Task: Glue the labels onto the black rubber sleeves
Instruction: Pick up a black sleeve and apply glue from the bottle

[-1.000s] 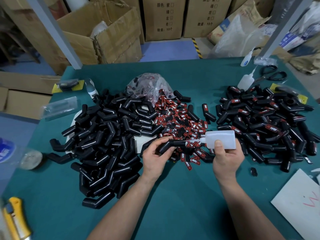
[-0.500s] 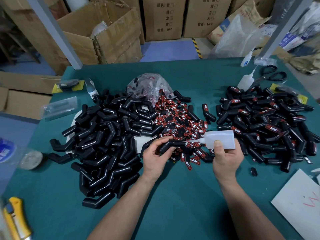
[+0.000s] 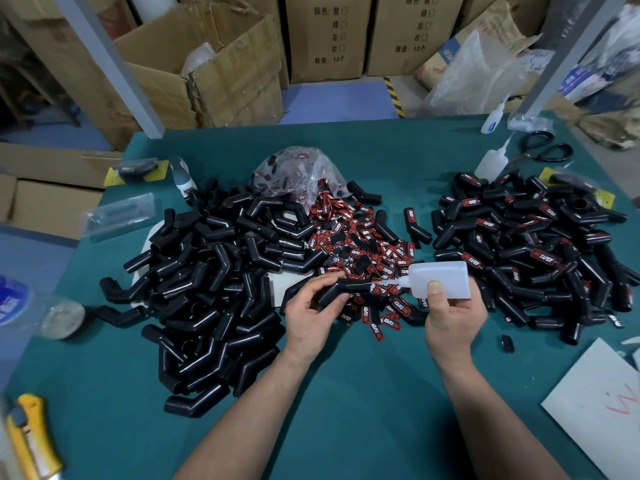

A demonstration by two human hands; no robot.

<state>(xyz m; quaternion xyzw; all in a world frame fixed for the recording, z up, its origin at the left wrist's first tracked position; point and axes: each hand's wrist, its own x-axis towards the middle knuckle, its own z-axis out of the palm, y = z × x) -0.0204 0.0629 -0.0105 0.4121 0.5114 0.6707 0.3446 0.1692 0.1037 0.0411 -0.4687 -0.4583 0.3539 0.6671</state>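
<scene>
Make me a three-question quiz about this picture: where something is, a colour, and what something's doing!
1. Where are the black-handled metal scissors? A. far right corner of the green table B. in a cardboard box C. on the floor
2. What colour is the plastic utility knife at the near left? A. pink B. yellow C. white
3. The white plastic glue bottle is: A. lying untouched B. hanging up C. held in the right-hand grip, nozzle toward the black bent rubber sleeve in the left-hand grip

1 A, they lie near that corner. 2 B, its body is yellow. 3 C, fingers curl round it.
</scene>
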